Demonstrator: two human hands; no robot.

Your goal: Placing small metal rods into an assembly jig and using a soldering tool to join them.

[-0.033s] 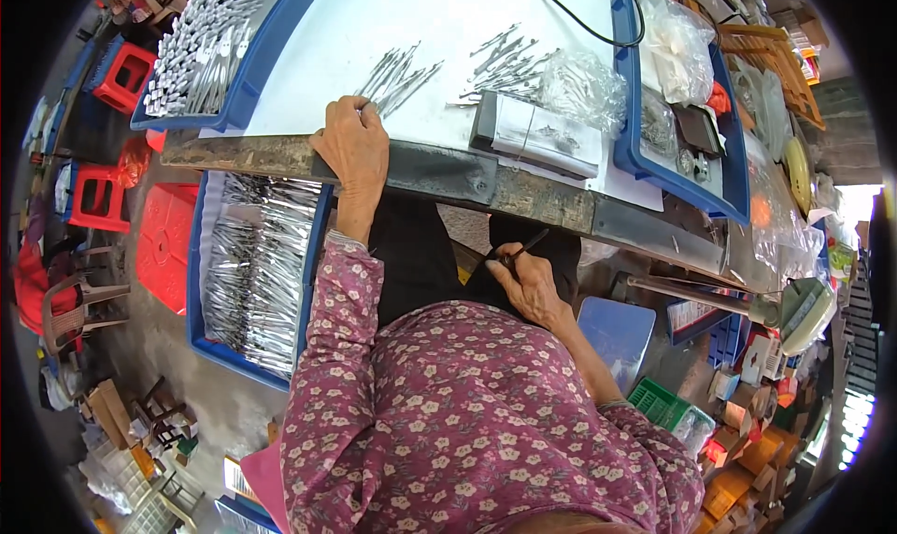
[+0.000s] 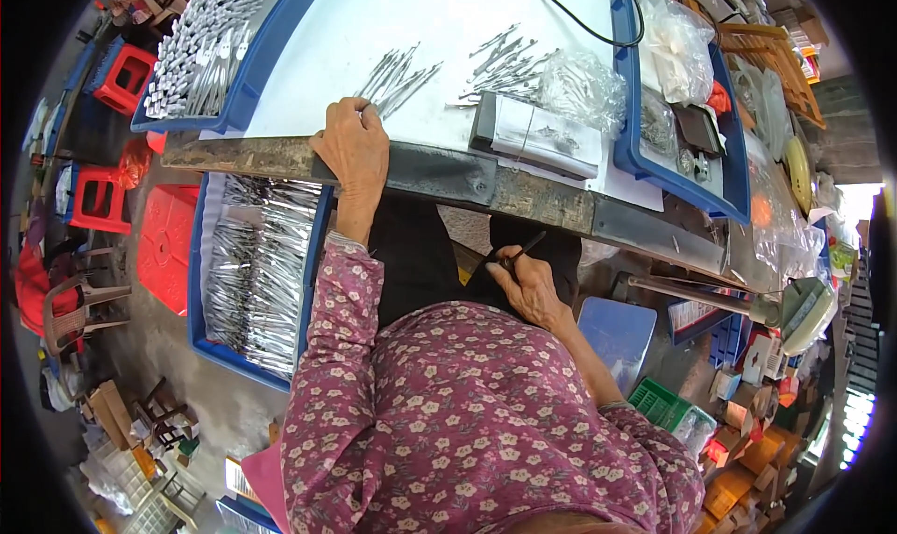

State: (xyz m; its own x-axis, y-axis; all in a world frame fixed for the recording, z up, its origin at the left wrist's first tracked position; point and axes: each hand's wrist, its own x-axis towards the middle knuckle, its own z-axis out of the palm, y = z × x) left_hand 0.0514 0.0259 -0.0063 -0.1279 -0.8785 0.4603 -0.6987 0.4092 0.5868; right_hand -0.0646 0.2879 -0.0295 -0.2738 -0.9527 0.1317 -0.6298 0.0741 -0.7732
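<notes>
My left hand (image 2: 353, 146) rests on the front edge of the worktable (image 2: 448, 172), its fingers curled and their tips hidden. Just beyond its knuckles lies a small fan of thin silvery metal pieces (image 2: 397, 78) on the white table surface. Down over my dark trousers, my right hand (image 2: 533, 289) is closed round a slim dark stick-like tool (image 2: 534, 242), which points up and to the right. Farther right on the table is a second pile of thin metal pieces (image 2: 509, 62), beside a clear plastic bag (image 2: 584, 90) and a whitish box (image 2: 547, 137).
A blue tray (image 2: 234, 109) of white-tipped metal pieces stands at the table's left. Below it is another blue tray (image 2: 194, 300) full of silvery pieces. On the right, a blue tray (image 2: 635, 160) holds bags and small parts. Red stools (image 2: 98, 198) stand at far left.
</notes>
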